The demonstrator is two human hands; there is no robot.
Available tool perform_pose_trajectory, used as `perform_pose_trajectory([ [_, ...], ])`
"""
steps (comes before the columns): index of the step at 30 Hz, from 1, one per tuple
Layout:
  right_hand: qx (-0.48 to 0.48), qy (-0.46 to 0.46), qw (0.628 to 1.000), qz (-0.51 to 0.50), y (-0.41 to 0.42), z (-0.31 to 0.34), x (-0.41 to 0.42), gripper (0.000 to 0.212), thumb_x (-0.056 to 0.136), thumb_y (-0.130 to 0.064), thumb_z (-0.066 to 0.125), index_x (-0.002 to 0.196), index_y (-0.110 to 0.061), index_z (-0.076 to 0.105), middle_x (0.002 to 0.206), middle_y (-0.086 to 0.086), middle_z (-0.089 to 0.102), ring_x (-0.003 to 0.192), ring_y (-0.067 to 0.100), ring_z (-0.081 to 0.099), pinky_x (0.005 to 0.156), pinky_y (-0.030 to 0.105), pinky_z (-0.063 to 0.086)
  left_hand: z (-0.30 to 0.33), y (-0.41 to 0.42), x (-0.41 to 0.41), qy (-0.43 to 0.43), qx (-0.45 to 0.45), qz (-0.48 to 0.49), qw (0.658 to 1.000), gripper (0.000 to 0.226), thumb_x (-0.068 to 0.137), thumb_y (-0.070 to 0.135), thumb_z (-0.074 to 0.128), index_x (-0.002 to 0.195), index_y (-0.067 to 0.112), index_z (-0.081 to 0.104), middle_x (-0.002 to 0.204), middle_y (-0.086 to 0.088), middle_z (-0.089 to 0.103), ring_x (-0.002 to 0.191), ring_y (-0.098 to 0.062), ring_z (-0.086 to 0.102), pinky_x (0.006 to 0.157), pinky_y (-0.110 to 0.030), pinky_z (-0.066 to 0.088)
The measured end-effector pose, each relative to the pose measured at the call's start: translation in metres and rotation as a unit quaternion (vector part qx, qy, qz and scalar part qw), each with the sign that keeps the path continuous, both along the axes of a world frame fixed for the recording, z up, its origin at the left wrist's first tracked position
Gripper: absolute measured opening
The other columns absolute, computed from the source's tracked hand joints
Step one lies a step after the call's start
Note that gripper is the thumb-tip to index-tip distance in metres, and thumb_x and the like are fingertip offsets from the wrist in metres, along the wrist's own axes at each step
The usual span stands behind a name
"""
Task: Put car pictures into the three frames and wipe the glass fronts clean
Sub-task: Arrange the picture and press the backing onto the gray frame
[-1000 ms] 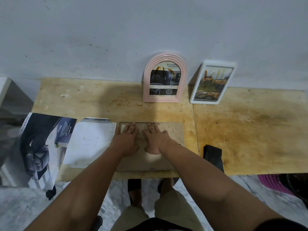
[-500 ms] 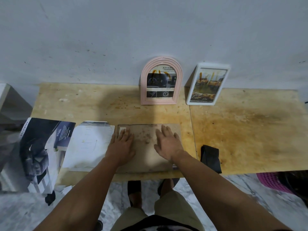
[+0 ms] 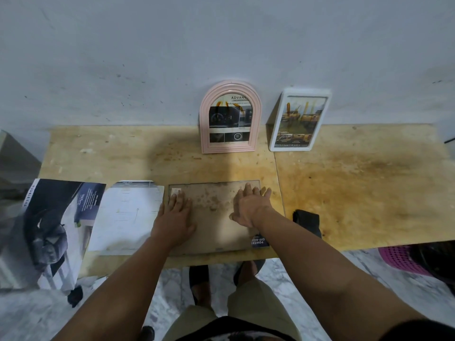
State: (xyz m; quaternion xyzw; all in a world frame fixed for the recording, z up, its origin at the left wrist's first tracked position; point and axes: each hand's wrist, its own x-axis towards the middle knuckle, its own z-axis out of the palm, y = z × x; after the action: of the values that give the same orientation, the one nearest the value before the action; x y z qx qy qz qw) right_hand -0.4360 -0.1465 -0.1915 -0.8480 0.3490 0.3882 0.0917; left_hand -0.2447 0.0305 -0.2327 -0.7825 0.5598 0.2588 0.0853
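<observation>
A flat rectangular frame lies face down near the table's front edge, its brown stained backing board (image 3: 214, 205) upward. A corner of a blue car picture (image 3: 259, 241) sticks out under its lower right. My left hand (image 3: 174, 217) presses flat on the board's left part. My right hand (image 3: 251, 205) presses flat on its right part, fingers near the far right corner. At the wall stand a pink arched frame (image 3: 230, 116) and a white rectangular frame (image 3: 299, 119), each with a car picture inside. A black cloth (image 3: 307, 221) lies right of the board.
A white sheet (image 3: 126, 215) lies left of the board. A dark car brochure (image 3: 51, 227) hangs over the table's left front edge. The wooden table (image 3: 357, 180) is stained. A pink basket (image 3: 401, 257) stands on the floor at the right.
Both hands slid apart from the middle of the backing board, the left toward its left edge and the right toward its right edge. The picture's blue corner came into view.
</observation>
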Motion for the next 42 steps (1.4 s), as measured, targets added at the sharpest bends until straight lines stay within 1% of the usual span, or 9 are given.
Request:
perform_pose_trajectory([
  [4,0.009,-0.01,1.0,-0.021,0.003,-0.002,0.002,0.094,0.098,-0.068,0.037,0.163,-0.008,0.005,0.17,0.022,-0.005,0.155,0.045,0.006,0.116,0.073,0.012,0.002,-0.001,0.001,-0.009,0.006,-0.004,1.0,0.081,0.098,0.059,0.037,0.161,0.022,0.001,0.166,-0.009,-0.018,0.154,-0.03,-0.011,0.124,-0.05,0.004],
  [10,0.019,-0.124,0.99,-0.062,0.016,-0.001,-0.049,0.088,0.1,-0.06,0.042,0.164,-0.02,-0.004,0.171,0.013,-0.014,0.158,0.035,-0.008,0.121,0.065,0.013,0.007,0.01,-0.002,0.004,-0.012,0.013,1.0,0.085,0.095,0.062,0.04,0.161,0.021,0.005,0.167,-0.009,-0.014,0.154,-0.028,-0.009,0.124,-0.05,0.004],
  [14,0.015,-0.123,0.988,-0.093,0.032,-0.006,-0.086,0.096,0.095,-0.07,0.042,0.163,-0.026,-0.009,0.17,0.006,-0.02,0.158,0.031,-0.013,0.123,0.062,0.009,0.006,0.03,-0.003,-0.002,-0.004,0.011,1.0,0.092,0.093,0.069,0.037,0.16,0.021,-0.002,0.166,-0.01,-0.016,0.154,-0.028,-0.011,0.124,-0.053,0.002],
  [18,0.024,-0.113,0.988,-0.107,0.048,-0.008,-0.1,0.107,0.088,-0.078,0.045,0.163,-0.028,-0.012,0.168,0.004,-0.027,0.157,0.03,-0.017,0.123,0.063,0.004,0.005,0.048,-0.006,-0.001,0.0,0.011,1.0,0.094,0.093,0.07,0.036,0.16,0.02,-0.007,0.165,-0.01,-0.02,0.153,-0.028,-0.016,0.124,-0.053,0.0],
  [22,0.025,-0.099,0.986,-0.131,0.055,-0.008,-0.098,0.111,0.087,-0.077,0.05,0.162,-0.028,-0.015,0.168,0.004,-0.028,0.157,0.032,-0.016,0.121,0.066,0.005,0.004,0.057,-0.009,-0.01,0.005,0.004,1.0,0.094,0.094,0.068,0.037,0.16,0.019,-0.009,0.164,-0.011,-0.023,0.153,-0.031,-0.014,0.123,-0.054,0.002],
  [26,0.035,-0.095,0.984,-0.15,0.053,-0.006,-0.092,0.112,0.086,-0.072,0.057,0.163,-0.027,-0.011,0.169,0.005,-0.026,0.157,0.033,-0.013,0.12,0.069,0.007,0.001,0.059,-0.01,-0.014,0.002,0.007,1.0,0.092,0.095,0.068,0.036,0.159,0.021,-0.01,0.164,-0.011,-0.024,0.153,-0.033,-0.013,0.122,-0.055,0.003],
  [31,0.041,-0.091,0.98,-0.174,0.053,-0.005,-0.086,0.113,0.086,-0.066,0.065,0.164,-0.027,-0.008,0.169,0.004,-0.025,0.158,0.033,-0.01,0.118,0.071,0.007,-0.004,0.062,-0.011,-0.016,-0.003,0.032,0.999,0.094,0.093,0.072,0.037,0.158,0.029,-0.014,0.163,-0.007,-0.027,0.153,-0.033,-0.016,0.121,-0.057,-0.001],
  [35,0.04,-0.083,0.981,-0.174,0.052,-0.006,-0.083,0.114,0.085,-0.065,0.066,0.164,-0.027,-0.008,0.169,0.005,-0.024,0.158,0.033,-0.007,0.118,0.071,0.009,-0.006,0.063,-0.01,-0.021,0.0,0.044,0.999,0.095,0.091,0.075,0.037,0.155,0.032,-0.02,0.162,-0.004,-0.031,0.152,-0.034,-0.017,0.121,-0.058,-0.004],
  [42,0.044,-0.069,0.981,-0.176,0.053,-0.004,-0.078,0.113,0.087,-0.062,0.066,0.164,-0.026,-0.008,0.168,0.006,-0.026,0.158,0.034,0.001,0.119,0.071,0.009,-0.002,0.058,-0.009,0.0,0.012,0.044,0.999,0.096,0.091,0.074,0.04,0.157,0.032,-0.015,0.164,-0.004,-0.027,0.153,-0.031,-0.015,0.122,-0.057,-0.004],
])
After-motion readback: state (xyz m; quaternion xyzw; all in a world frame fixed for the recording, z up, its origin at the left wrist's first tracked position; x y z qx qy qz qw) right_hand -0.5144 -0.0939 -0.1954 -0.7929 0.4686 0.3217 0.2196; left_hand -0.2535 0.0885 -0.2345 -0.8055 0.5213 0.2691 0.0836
